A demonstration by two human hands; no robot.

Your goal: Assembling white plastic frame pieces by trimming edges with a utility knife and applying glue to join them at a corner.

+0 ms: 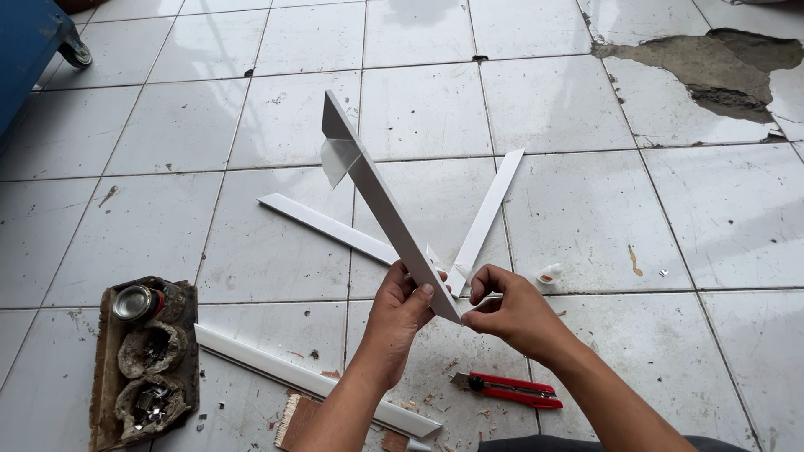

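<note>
While the left hand [400,303] is gripping a white strip [381,201], the right hand [507,311] is seemingly pinching its lower end. More strips [481,219] are lying behind on the tiled floor [586,218], a red cutter [507,388] near the right wrist.

red utility knife [507,389] | grimy tray [107,368] | blue cart [29,50] | broken tile [712,67]

White tiled floor [586,209], broken patch of bare cement [712,71], blue wheeled cart [29,50]

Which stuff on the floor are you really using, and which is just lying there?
In use: white strip, held by left hand and right hand.

Lying about: two crossed strips, long strip, red cutter, tray of bits, blue cart.
</note>
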